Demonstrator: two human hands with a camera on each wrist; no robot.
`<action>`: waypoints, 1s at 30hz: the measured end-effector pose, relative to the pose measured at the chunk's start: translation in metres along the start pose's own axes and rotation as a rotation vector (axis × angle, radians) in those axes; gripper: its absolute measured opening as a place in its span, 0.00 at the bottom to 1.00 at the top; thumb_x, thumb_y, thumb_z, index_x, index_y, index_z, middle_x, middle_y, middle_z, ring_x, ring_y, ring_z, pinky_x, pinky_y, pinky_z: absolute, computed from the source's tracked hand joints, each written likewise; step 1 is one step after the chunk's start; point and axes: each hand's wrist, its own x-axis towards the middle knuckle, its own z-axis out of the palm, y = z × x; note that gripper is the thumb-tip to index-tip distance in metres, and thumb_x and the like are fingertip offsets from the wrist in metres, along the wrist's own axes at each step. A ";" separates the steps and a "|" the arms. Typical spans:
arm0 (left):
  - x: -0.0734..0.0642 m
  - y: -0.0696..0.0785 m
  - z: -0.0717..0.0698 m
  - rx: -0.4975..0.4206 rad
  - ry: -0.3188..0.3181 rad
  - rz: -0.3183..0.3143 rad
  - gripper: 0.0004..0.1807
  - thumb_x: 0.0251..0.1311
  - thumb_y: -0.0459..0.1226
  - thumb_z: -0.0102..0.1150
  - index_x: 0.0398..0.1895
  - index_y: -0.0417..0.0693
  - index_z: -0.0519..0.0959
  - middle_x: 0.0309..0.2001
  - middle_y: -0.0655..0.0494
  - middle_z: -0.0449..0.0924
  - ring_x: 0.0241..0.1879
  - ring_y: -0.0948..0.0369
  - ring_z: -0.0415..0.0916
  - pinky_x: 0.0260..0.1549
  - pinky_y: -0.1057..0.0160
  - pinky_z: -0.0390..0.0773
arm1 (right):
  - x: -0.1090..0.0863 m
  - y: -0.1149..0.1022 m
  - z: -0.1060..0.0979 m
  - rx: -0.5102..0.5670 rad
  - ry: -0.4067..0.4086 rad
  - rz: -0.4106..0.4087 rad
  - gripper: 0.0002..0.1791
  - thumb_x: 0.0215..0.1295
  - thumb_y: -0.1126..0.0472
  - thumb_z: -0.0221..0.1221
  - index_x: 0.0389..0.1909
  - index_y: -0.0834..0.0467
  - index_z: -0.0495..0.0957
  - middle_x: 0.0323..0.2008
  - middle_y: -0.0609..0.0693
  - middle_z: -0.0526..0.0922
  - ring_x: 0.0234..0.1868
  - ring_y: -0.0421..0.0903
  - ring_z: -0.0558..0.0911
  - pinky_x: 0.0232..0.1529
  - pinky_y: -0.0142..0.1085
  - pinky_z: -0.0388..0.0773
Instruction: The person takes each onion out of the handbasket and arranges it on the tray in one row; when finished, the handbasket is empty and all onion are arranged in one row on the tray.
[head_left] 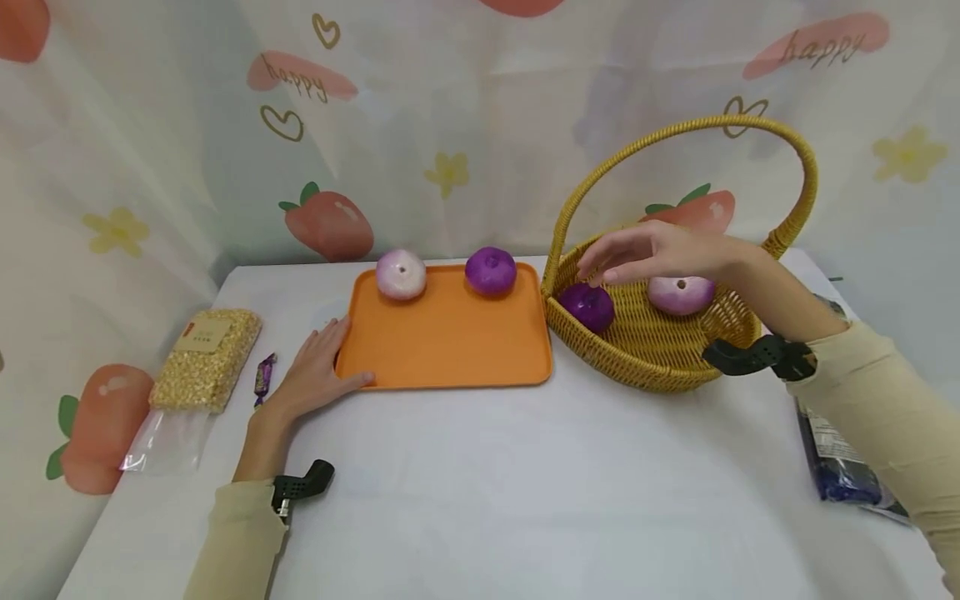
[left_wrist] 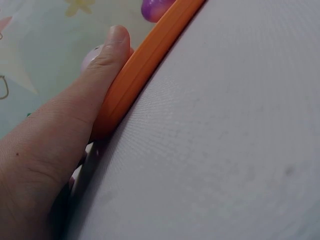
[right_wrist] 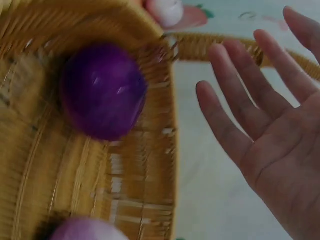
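Note:
My left hand (head_left: 315, 371) rests at the near left corner of an orange tray (head_left: 450, 342), fingers extended along its side and the straight thumb (left_wrist: 107, 55) lying at the front rim. On the tray's far side sit a pale pink-white onion (head_left: 401, 275) and a purple onion (head_left: 491, 271). Above a woven basket (head_left: 645, 371) hovers my right hand (head_left: 656, 254), its fingers apart and nothing in them. Inside the basket, a dark purple onion (right_wrist: 104, 92) lies at the left and a pinkish onion (head_left: 681, 295) towards the back right.
Left of the tray lie a wrapped candy (head_left: 264, 377) and a clear bag of yellow grains (head_left: 206, 360). The basket's tall handle (head_left: 675, 129) arches over its opening. A dark package (head_left: 840, 467) sits at the right edge, partly behind my right arm. A printed curtain (head_left: 480, 125) hangs behind.

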 end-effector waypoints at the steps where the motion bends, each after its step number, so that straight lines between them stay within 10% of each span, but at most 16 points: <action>1: 0.001 0.001 0.000 -0.001 0.001 0.004 0.59 0.53 0.61 0.63 0.78 0.43 0.44 0.78 0.43 0.46 0.78 0.45 0.40 0.76 0.43 0.37 | 0.001 0.003 -0.004 -0.021 0.005 0.038 0.16 0.70 0.61 0.55 0.57 0.54 0.76 0.55 0.53 0.81 0.55 0.39 0.80 0.55 0.25 0.77; 11: 0.001 -0.002 0.003 0.006 0.000 -0.001 0.58 0.53 0.62 0.61 0.78 0.45 0.44 0.78 0.44 0.47 0.78 0.46 0.41 0.76 0.43 0.38 | 0.015 0.034 -0.025 -0.161 -0.127 0.219 0.24 0.70 0.52 0.55 0.64 0.57 0.71 0.63 0.55 0.76 0.64 0.49 0.75 0.62 0.32 0.74; 30: 0.000 0.000 0.003 0.007 -0.007 -0.009 0.59 0.52 0.62 0.62 0.78 0.44 0.44 0.78 0.44 0.46 0.78 0.46 0.40 0.76 0.44 0.37 | 0.033 0.065 -0.038 0.170 -0.135 0.201 0.25 0.75 0.56 0.49 0.69 0.59 0.65 0.70 0.56 0.68 0.69 0.45 0.71 0.66 0.38 0.72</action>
